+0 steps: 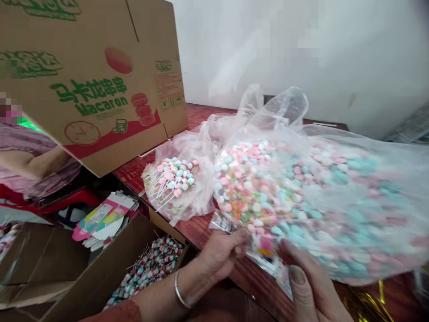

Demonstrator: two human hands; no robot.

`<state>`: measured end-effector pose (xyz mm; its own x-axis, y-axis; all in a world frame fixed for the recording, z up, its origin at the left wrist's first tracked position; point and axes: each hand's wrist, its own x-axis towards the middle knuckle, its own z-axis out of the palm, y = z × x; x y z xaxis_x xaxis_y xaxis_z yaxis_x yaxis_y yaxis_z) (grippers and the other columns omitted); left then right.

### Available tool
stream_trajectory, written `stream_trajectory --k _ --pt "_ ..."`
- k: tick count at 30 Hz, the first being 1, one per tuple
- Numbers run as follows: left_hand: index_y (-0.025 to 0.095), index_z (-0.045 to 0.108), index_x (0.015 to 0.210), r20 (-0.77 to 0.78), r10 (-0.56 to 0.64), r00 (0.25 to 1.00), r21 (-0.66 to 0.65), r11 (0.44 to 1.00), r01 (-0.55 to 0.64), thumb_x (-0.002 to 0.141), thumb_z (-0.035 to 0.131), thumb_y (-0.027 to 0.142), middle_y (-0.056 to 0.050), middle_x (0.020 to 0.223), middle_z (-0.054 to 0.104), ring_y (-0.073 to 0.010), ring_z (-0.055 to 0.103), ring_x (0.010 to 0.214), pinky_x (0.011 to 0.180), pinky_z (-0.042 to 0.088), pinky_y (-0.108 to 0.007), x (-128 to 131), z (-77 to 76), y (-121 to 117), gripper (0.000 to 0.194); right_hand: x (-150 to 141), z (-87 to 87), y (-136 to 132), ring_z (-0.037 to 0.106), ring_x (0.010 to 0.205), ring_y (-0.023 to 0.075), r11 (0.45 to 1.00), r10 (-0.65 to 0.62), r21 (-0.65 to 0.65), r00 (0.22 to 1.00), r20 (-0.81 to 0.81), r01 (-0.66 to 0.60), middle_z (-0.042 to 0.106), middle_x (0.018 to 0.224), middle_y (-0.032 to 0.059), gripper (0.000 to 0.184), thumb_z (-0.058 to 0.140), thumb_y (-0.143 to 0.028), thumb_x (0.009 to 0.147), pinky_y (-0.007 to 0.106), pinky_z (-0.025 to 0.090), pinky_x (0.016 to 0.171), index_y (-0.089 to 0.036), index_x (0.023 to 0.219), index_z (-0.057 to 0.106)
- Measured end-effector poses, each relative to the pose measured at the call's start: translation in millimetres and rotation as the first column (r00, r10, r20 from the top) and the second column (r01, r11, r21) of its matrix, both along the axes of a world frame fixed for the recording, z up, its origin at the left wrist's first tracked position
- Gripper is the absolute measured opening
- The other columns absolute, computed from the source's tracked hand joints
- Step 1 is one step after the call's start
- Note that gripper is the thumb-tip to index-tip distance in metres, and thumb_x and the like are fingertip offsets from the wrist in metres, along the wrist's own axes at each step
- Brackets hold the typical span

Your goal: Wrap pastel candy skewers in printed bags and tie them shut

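Note:
A large clear plastic bag point(335, 192) full of pastel candy pieces lies on the dark red table point(201, 228). At the bag's near edge my left hand point(221, 252), with a silver bangle on the wrist, pinches a small printed packet point(264, 250). My right hand point(308, 286) grips the same packet from the right, thumb on top. A smaller clear bag point(176, 183) of candy sticks with pastel heads lies to the left on the table.
A big "Macaron" cardboard carton point(94, 76) stands tilted at the back left. An open box point(147, 264) of wrapped lollipops sits below the table edge, with folded printed cartons point(103, 219) beside it. A person's arm point(30, 161) shows at far left. A white wall point(284, 49) is behind.

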<state>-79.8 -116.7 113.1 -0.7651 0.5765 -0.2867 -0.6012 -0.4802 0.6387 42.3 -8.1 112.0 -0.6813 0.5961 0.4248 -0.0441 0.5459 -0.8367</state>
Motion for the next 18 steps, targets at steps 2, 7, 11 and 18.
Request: stream_trajectory --k 2,7,11,18 --pt "0.015 0.056 0.073 0.020 0.169 0.985 0.001 0.986 -0.169 0.055 0.094 0.032 0.008 0.059 0.046 -0.0006 0.031 0.045 0.043 0.024 -0.014 -22 0.8 -35 0.045 -35 8.9 -11 0.067 0.105 0.0268 0.991 0.132 0.005 0.990 0.049 -0.132 0.073 0.116 0.0073 0.028 0.057 -0.035 0.095 0.039 0.053 0.091 -0.027 0.119 0.070" --pt "0.016 0.058 0.078 -0.015 0.521 0.853 0.036 0.853 -0.521 0.057 0.094 0.024 0.008 0.061 0.049 -0.0003 0.033 0.044 0.042 0.031 -0.013 -58 1.1 -117 0.043 -159 10.8 -71 0.070 0.088 0.0214 0.818 0.574 -0.225 0.777 0.259 -0.530 0.077 0.093 0.0031 0.025 0.052 -0.031 0.096 0.030 0.053 0.077 -0.022 0.097 0.075" --pt "0.014 0.056 0.071 -0.044 0.593 0.804 0.017 0.805 -0.593 0.062 0.092 0.030 0.009 0.054 0.040 -0.0010 0.034 0.044 0.043 0.034 -0.013 -66 -5.0 -151 0.040 -262 -6.1 -118 0.068 0.071 0.0199 0.851 0.526 -0.219 0.779 0.341 -0.478 0.071 0.068 0.0037 0.027 0.057 -0.031 0.094 0.029 0.049 0.065 -0.017 0.075 0.071" --pt "0.015 0.056 0.077 0.116 0.673 0.730 0.025 0.733 -0.680 0.068 0.088 0.018 0.009 0.062 0.043 0.0000 0.037 0.044 0.042 0.035 -0.013 -82 -14.1 -160 0.033 -331 -31.7 -133 0.067 0.072 0.0142 0.918 0.395 -0.161 0.878 0.272 -0.363 0.071 0.090 0.0031 0.025 0.057 -0.037 0.099 0.030 0.057 0.067 -0.015 0.098 0.068"
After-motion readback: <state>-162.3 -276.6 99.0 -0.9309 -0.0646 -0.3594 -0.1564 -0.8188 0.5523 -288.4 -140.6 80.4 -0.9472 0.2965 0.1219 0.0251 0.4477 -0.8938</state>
